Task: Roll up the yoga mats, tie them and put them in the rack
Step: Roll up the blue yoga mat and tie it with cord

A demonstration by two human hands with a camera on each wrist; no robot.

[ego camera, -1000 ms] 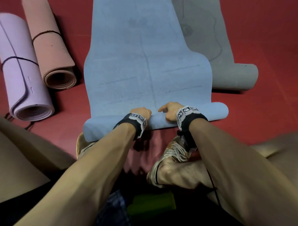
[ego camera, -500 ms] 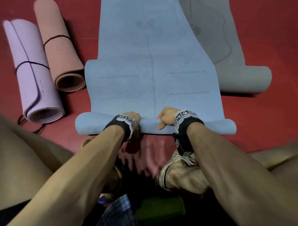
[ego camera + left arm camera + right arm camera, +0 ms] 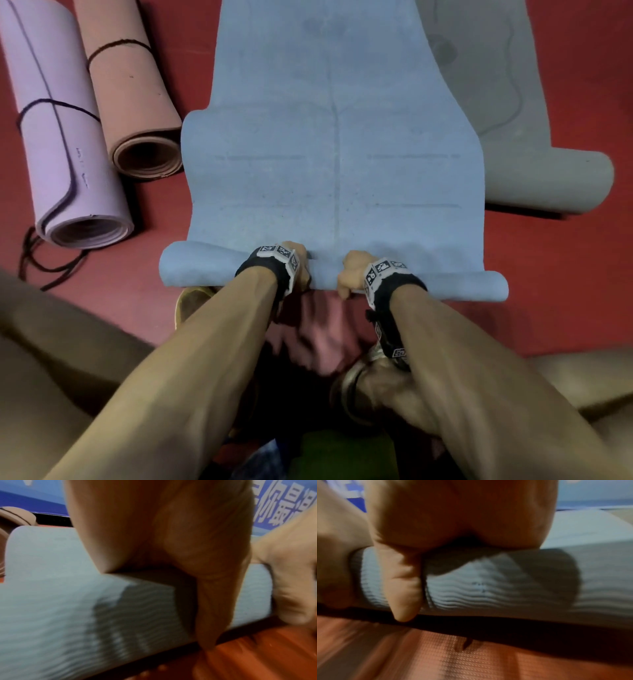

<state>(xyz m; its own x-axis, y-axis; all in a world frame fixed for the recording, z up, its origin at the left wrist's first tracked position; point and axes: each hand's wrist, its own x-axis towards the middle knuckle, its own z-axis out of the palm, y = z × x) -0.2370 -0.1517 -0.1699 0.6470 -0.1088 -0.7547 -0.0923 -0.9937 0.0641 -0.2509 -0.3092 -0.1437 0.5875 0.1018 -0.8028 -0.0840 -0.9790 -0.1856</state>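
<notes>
A light blue yoga mat lies flat on the red floor, stretching away from me. Its near end is wound into a narrow roll lying across in front of my feet. My left hand and right hand sit side by side at the middle of the roll, fingers curled over its top. In the right wrist view my thumb presses the near face of the ribbed roll. In the left wrist view my palm covers the roll. No rack is in view.
A lilac rolled mat and a tan-pink rolled mat, each tied with dark cord, lie at the left. Loose cord trails on the floor beside them. A grey mat, partly rolled, lies right of the blue one. My shoes are just behind the roll.
Both hands have pushed the blue roll forward, away from me, and they now curl over its top with the thumbs behind it. The other mats stay put.
</notes>
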